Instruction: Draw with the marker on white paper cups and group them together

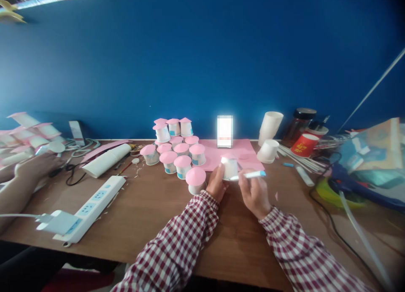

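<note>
My left hand (217, 184) is closed around the side of a white paper cup (230, 167), which stands upside down in front of me. In my right hand (255, 195) is a white marker pen (252, 175) with a light-blue end, pinched between the fingers. Its writing end points at the cup's lower side; whether it touches cannot be made out. Just left of my left wrist stands a cup with a pink cone roof (195, 176). Behind it are several more such cups (182, 166), some stacked two high, with blue marks on their sides.
Pink paper (249, 151) lies under a bright, blurred-out rectangle (225, 132). White cups (268, 151), a red cup (304, 145) and a blue glue gun (363, 188) are at the right. On the left are a power strip (95, 205), a cup stack (107, 161) and another person's arm (27, 178).
</note>
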A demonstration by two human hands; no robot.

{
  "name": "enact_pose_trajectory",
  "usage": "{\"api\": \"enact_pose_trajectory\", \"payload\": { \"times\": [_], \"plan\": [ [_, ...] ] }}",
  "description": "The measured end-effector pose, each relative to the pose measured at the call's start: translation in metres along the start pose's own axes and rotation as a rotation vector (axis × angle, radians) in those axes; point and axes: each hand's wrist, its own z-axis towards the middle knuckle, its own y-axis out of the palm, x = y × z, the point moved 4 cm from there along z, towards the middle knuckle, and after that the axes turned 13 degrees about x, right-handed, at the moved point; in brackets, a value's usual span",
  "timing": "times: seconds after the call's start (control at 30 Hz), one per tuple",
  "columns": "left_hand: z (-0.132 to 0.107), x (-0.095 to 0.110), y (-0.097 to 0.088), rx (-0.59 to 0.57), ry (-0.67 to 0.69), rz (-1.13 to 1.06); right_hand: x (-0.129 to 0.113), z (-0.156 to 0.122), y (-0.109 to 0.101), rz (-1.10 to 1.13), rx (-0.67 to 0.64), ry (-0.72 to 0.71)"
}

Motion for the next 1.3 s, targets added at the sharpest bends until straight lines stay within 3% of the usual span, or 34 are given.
{"api": "enact_pose_trajectory", "payload": {
  "times": [1.3],
  "plan": [
    [-0.0026,0.0026,0.0001,0.021,0.009,0.017,0.0059,0.0042,-0.0033,-0.057,0.023,0.056]
  ]
}}
